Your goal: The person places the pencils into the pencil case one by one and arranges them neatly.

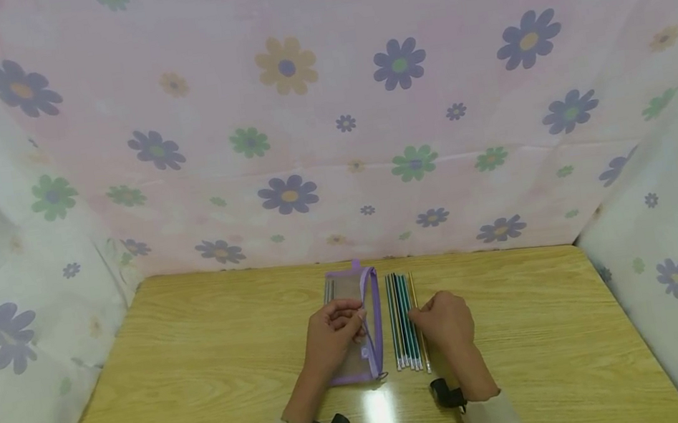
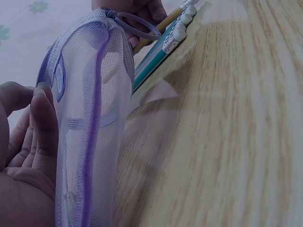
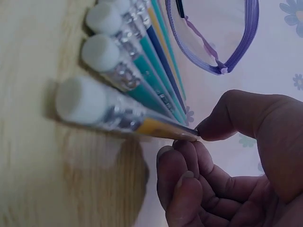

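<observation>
Yellow wood-grain surface (image 1: pixel 202 346) reaches well outward beyond the left hand (image 1: pixel 332 335), pinching a purple-edged mesh pouch (image 1: pixel 357 364), and right hand (image 1: pixel 447 319), pinching a yellow white-tipped pencil (image 3: pixel 158 127).

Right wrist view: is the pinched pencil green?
No, the right hand pinches a yellow pencil; the green pencils lie beside it.

Right grip (image 3: pixel 232 187) pinches yellow pencil (image 3: pixel 156 127); teal pencils (image 3: pixel 147 97) alongside, purple pouch rim (image 3: pixel 252 23) beyond.
</observation>
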The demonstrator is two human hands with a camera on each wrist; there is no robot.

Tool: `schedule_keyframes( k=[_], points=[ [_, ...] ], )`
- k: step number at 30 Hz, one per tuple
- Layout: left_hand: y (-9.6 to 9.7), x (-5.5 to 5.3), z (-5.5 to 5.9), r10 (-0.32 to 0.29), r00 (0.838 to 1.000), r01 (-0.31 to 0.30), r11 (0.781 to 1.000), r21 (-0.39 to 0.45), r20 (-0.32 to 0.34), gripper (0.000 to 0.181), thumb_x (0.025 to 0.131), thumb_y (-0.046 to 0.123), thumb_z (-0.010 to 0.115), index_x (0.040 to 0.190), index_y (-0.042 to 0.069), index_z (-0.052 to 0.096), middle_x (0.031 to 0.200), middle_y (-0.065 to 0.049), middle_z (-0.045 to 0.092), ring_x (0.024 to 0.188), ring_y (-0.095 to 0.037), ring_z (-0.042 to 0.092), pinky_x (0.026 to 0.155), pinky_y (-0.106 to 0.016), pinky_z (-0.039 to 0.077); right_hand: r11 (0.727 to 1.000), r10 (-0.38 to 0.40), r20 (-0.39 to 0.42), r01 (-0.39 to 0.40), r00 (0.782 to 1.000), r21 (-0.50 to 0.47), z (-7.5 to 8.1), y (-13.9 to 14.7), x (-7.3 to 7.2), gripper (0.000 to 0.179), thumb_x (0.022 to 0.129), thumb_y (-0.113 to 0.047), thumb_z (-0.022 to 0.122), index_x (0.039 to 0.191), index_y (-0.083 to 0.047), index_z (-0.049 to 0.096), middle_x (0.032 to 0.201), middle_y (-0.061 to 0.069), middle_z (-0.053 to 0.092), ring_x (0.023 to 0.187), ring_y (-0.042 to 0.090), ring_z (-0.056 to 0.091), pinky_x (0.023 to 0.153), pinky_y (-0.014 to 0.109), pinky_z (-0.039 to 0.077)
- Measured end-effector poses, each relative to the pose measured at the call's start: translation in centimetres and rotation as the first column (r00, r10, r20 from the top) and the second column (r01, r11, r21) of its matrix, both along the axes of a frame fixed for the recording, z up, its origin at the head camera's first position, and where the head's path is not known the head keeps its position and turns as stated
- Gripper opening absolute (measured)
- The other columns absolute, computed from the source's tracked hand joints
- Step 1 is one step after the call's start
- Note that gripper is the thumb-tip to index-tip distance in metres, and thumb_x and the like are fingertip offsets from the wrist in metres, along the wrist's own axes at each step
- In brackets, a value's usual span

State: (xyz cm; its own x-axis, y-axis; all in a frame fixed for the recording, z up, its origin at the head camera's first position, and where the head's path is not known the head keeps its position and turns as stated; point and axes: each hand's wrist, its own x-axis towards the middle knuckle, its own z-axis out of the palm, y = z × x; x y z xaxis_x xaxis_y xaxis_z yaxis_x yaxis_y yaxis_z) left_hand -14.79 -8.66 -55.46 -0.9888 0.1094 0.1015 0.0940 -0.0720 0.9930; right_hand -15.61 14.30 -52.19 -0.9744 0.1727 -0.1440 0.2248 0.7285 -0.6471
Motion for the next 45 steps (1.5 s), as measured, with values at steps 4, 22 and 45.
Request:
schedule_keyframes(
  k=[4,22,45],
  points=[
    [0.0,0.0,0.0,-0.003,1.000,0.003,1.000,0.006,-0.003,0.015,0.099,0.007,0.076,0.112,0.000,0.074,0.094,-0.020,0.072,0.069,-0.019,0.071,0.059,-0.026,0.062,1.000,0.007,0.014,-0.006,1.000,-0.012,0.2,-0.1,0.0,0.043,0.086,-0.026,0.078,0.049,-0.014,0.060,0.045,-0.006,0.046,0.043,0.011,0.039,0.038,0.022,0.027],
    [0.1,0.0,0.2,-0.004,1.000,0.004,1.000,0.015,0.013,0.015,0.099,0.005,0.075,0.113,-0.001,0.073,0.094,-0.023,0.071,0.069,-0.017,0.070,0.059,-0.024,0.061,0.981,0.087,-0.045,-0.093,0.995,-0.170,0.3,-1.2,0.1,0.014,0.082,-0.014,0.079,0.069,-0.008,0.076,0.064,0.000,0.068,0.056,0.016,0.058,0.049,0.027,0.048],
    [0.1,0.0,0.1,-0.017,1.000,0.017,0.999,0.036,-0.002,0.022,0.099,0.006,0.075,0.115,-0.009,0.070,0.093,-0.023,0.071,0.069,-0.014,0.070,0.059,-0.025,0.062,0.935,0.118,-0.077,-0.137,0.990,-0.327,0.0,-3.2,0.1,0.012,0.082,-0.014,0.074,0.084,-0.003,0.078,0.072,0.003,0.069,0.062,0.015,0.062,0.052,0.027,0.053]
  ],
)
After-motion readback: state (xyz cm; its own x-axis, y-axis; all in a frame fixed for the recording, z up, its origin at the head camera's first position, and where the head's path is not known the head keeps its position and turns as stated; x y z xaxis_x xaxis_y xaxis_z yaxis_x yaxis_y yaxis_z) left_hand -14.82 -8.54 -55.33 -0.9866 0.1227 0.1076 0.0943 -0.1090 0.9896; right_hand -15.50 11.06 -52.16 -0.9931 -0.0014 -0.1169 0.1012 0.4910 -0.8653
